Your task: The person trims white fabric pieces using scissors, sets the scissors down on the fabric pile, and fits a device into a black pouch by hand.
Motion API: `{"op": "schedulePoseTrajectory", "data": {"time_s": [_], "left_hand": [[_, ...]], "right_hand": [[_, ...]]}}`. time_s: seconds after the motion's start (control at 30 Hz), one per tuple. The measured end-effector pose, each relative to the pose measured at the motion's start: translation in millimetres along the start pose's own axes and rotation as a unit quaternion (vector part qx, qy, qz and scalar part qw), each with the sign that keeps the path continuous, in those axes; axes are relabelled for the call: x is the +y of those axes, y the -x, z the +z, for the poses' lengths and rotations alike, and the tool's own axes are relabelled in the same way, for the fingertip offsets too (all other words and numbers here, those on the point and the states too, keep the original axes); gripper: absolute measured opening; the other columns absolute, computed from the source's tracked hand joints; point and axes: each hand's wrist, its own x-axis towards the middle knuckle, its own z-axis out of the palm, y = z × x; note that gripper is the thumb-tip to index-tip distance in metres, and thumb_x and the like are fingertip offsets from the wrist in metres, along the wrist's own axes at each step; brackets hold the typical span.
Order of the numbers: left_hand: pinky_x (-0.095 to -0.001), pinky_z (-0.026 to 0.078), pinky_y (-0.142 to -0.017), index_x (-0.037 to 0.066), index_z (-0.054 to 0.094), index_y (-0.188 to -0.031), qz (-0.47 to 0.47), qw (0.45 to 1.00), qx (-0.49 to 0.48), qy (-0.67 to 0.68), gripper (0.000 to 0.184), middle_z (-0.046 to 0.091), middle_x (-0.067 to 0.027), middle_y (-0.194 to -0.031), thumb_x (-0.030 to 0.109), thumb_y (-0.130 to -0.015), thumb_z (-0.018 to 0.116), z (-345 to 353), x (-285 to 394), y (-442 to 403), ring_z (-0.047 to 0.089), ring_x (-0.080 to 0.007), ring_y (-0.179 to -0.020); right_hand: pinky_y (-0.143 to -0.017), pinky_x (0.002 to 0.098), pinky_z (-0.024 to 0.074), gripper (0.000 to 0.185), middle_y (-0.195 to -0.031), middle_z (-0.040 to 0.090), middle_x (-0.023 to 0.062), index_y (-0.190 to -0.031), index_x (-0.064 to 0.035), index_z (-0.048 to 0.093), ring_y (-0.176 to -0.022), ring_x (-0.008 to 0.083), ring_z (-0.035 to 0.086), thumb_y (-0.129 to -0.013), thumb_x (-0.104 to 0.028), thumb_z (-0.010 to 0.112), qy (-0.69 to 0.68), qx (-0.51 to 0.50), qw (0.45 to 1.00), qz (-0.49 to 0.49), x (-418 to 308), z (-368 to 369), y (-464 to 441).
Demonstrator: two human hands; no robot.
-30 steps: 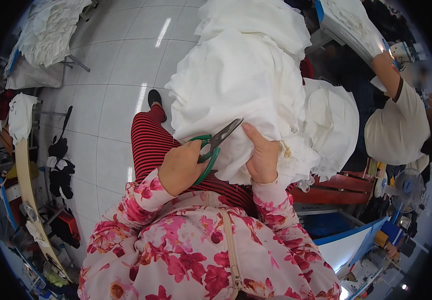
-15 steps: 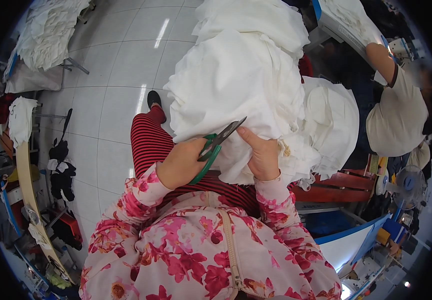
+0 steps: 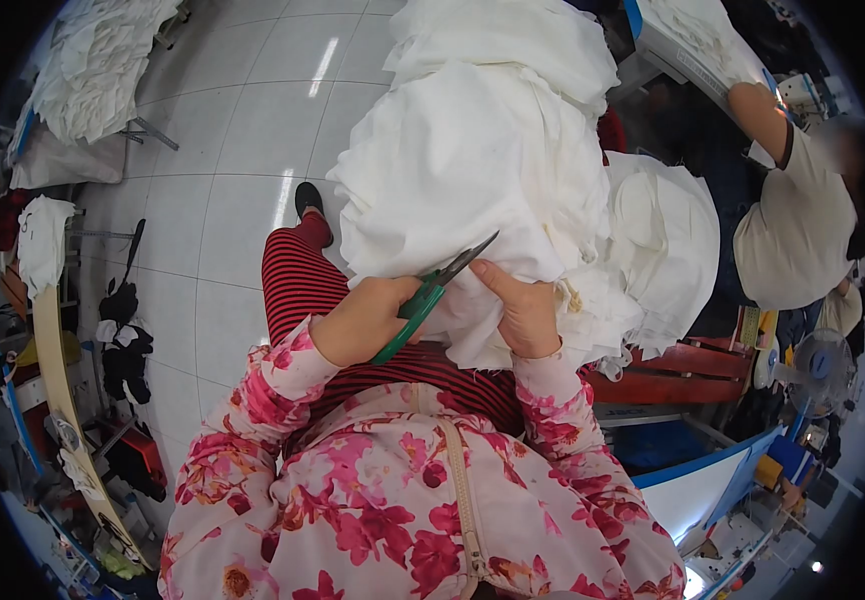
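My left hand [image 3: 371, 318] is wrapped round the green handles of a pair of scissors [image 3: 433, 298]. Their dark blades point up and to the right over white fabric, and look nearly closed. My right hand [image 3: 525, 312] pinches the edge of the white fabric [image 3: 473, 180] between thumb and fingers, just right of the blades; the fingertips are hidden under the cloth. The fabric lies in a large layered heap in front of me, reaching over my lap. Loose threads and frayed edges show right of my right hand.
A second mound of white fabric [image 3: 665, 250] sits to the right, above a red wooden bench [image 3: 683, 378]. Further right are a person in a beige shirt [image 3: 798, 240] and a fan [image 3: 821, 368]. More white cloth [image 3: 103, 65] is stacked at upper left, beyond the tiled floor [image 3: 243, 130].
The scissors' blades and handles have come closer together, and their tip has shifted slightly right and up. My right hand has hardly moved. The person at right has shifted a little.
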Motion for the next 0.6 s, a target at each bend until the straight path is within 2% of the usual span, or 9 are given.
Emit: {"op": "schedulePoseTrajectory", "data": {"time_s": [0.1, 0.2, 0.3, 0.4, 0.6], "left_hand": [[-0.0357, 0.046, -0.057, -0.005, 0.057, -0.084, 0.005, 0.999, 0.033, 0.014, 0.018, 0.06, -0.0182, -0.066, 0.006, -0.072, 0.065, 3, 0, 0, 0.06, -0.0276, -0.059], [-0.0378, 0.045, -0.059, -0.005, 0.057, -0.085, 0.035, 0.997, 0.054, -0.049, 0.02, 0.059, -0.0203, -0.069, 0.007, -0.073, 0.066, -1, -10, -1, 0.059, -0.0311, -0.062], [-0.0377, 0.045, -0.06, -0.004, 0.057, -0.086, 0.01, 0.996, 0.053, -0.077, 0.021, 0.059, -0.0208, -0.072, 0.009, -0.073, 0.067, -3, -2, -1, 0.06, -0.0315, -0.063], [-0.0375, 0.045, -0.06, -0.004, 0.058, -0.086, 0.037, 0.993, 0.053, -0.097, 0.02, 0.059, -0.0208, -0.072, 0.009, -0.073, 0.067, -2, 3, -2, 0.059, -0.0319, -0.063], [-0.0366, 0.044, -0.059, -0.004, 0.058, -0.086, 0.068, 0.986, 0.071, -0.137, 0.02, 0.058, -0.0209, -0.069, 0.01, -0.075, 0.065, -2, 3, -5, 0.057, -0.0315, -0.061]], "right_hand": [[-0.088, 0.0298, 0.0476, 0.042, -0.111, 0.062, 0.0084, -0.12, 0.0005, 0.054, -0.101, 0.0176, 0.059, -0.08, 0.003, 0.066, 0.015, -0.009, 1.0, -0.013, 0, 0, 1], [-0.093, 0.0321, 0.0461, 0.043, -0.115, 0.06, 0.009, -0.124, -0.0003, 0.051, -0.105, 0.0199, 0.058, -0.083, 0.0, 0.064, -0.118, -0.051, 0.991, 0.04, -9, -7, 0], [-0.096, 0.0343, 0.0446, 0.046, -0.119, 0.059, 0.0097, -0.128, -0.001, 0.048, -0.11, 0.022, 0.057, -0.084, 0.001, 0.06, -0.243, 0.003, 0.965, 0.096, -17, -12, -8], [-0.096, 0.0347, 0.0449, 0.047, -0.121, 0.058, 0.0107, -0.129, -0.0007, 0.047, -0.112, 0.0225, 0.056, -0.084, 0.003, 0.06, -0.133, 0.013, 0.991, 0.031, -23, 0, -7], [-0.095, 0.034, 0.045, 0.044, -0.121, 0.058, 0.0109, -0.126, 0.0004, 0.05, -0.111, 0.0216, 0.056, -0.083, 0.004, 0.06, -0.115, 0.009, 0.993, -0.003, -21, -1, -7]]}}
